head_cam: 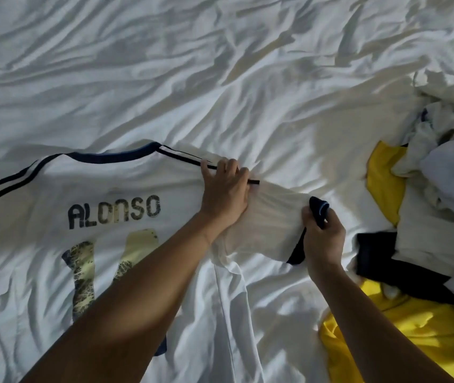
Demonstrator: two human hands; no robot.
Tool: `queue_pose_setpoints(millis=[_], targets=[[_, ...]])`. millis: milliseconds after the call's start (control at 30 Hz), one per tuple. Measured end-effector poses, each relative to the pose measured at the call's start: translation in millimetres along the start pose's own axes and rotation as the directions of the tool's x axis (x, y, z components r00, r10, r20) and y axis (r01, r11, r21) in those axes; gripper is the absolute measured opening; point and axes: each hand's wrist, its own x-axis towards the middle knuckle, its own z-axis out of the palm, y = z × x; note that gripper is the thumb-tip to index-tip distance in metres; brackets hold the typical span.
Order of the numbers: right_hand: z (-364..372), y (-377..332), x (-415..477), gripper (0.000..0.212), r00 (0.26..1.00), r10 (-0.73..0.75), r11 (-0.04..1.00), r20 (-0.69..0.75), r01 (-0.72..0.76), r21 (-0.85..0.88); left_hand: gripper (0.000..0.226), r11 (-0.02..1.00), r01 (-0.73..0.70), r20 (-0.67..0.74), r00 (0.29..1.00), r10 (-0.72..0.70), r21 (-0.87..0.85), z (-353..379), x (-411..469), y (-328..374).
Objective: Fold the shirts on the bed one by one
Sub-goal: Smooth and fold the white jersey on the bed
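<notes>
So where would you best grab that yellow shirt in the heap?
Take the yellow shirt by its near bare part, coming from the left over the sheet: its far end lies under the dark garment, and the pile crowds the right.

White shirt point(54, 217), navy trim; yellow, perhaps cream heap point(419, 244).

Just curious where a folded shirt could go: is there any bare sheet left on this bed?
Yes. The rumpled white bedsheet lies bare beyond the white jersey lettered ALONSO, and in a narrower strip between its sleeve and the heap of yellow and white clothes. The near right side is crowded.
</notes>
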Motion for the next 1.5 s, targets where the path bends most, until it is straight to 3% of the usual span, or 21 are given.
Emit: queue_pose_setpoints(millis=[67, 133, 200, 233, 300, 367, 433, 533, 667, 967, 1100, 1233, 1300, 1367, 1433, 1500], targets=[[-3, 0, 2, 0.004, 0.998, -0.018, 1.000, -0.065, 0.016, -0.024, 0.018, 0.998, 0.036, -0.067, 0.997, -0.039, -0.054, -5, 7, 0], [-3, 1, -1, 0.025, 0.988, -0.044, 0.995, -0.148, 0.029, -0.099, 0.033, 0.993, 0.094, -0.096, 0.990, -0.100, -0.069, -10, 1, 10], [1, 1, -8, 0.048, 0.945, -0.261, 0.937, -0.196, 0.200, -0.287, 0.053, 0.988, 0.136, -0.109, 0.984, -0.143, -0.070, -10, -19, 24], [4, 1, -15, 0.054, 0.901, -0.412, 0.854, -0.139, 0.328, -0.405, 0.058, 0.989, 0.119, -0.109, 0.986, -0.129, -0.093, -8, -33, 30], [12, 8, -27, 0.058, 0.785, -0.602, 0.599, 0.150, 0.567, -0.566, 0.060, 0.993, 0.029, -0.088, 0.995, -0.039, -0.118, 1, -62, 36], [18, 25, -34, 0.063, 0.704, -0.542, 0.402, 0.459, 0.697, -0.594, 0.060, 0.994, -0.030, -0.029, 0.999, 0.028, -0.101, 13, -80, 28], [16, 48, -29, 0.068, 0.715, -0.422, 0.333, 0.558, 0.695, -0.638, 0.059, 0.999, -0.012, 0.008, 1.000, 0.013, -0.050, 20, -82, 10], [8, 66, -21, 0.072, 0.770, -0.361, 0.294, 0.526, 0.630, -0.719, 0.061, 1.000, 0.021, 0.048, 0.999, -0.022, 0.017, 19, -80, -18], [3, 55, -32, 0.073, 0.779, -0.350, 0.309, 0.520, 0.620, -0.721, 0.058, 0.996, 0.055, -0.028, 0.998, -0.057, -0.067, 1, -98, -30], [69, 9, -127, 0.071, 0.612, -0.402, 0.259, 0.681, 0.789, -0.556, 0.047, 0.941, 0.310, -0.191, 0.924, -0.332, -0.139, -58, -190, -84], [125, 7, -178, 0.071, 0.520, -0.417, 0.207, 0.745, 0.853, -0.479, 0.044, 0.871, 0.481, -0.251, 0.834, -0.491, -0.103, -89, -237, -157], [185, 12, -230, 0.072, 0.468, -0.409, 0.178, 0.783, 0.883, -0.435, 0.048, 0.682, 0.721, -0.304, 0.626, -0.718, -0.127, -120, -277, -235], [214, 13, -254, 0.071, 0.445, -0.401, 0.167, 0.801, 0.895, -0.413, 0.055, 0.560, 0.805, -0.238, 0.515, -0.823, -0.197, -133, -291, -272], [245, 13, -275, 0.071, 0.426, -0.387, 0.150, 0.818, 0.904, -0.400, 0.069, 0.453, 0.827, -0.093, 0.449, -0.889, -0.333, -146, -296, -306], [276, 14, -292, 0.072, 0.424, -0.353, 0.145, 0.834, 0.905, -0.399, 0.081, 0.377, 0.823, 0.074, 0.446, -0.892, -0.425, -151, -289, -337], [302, 14, -304, 0.073, 0.425, -0.335, 0.137, 0.841, 0.905, -0.402, 0.087, 0.353, 0.792, 0.217, 0.508, -0.834, -0.498, -156, -280, -359]])
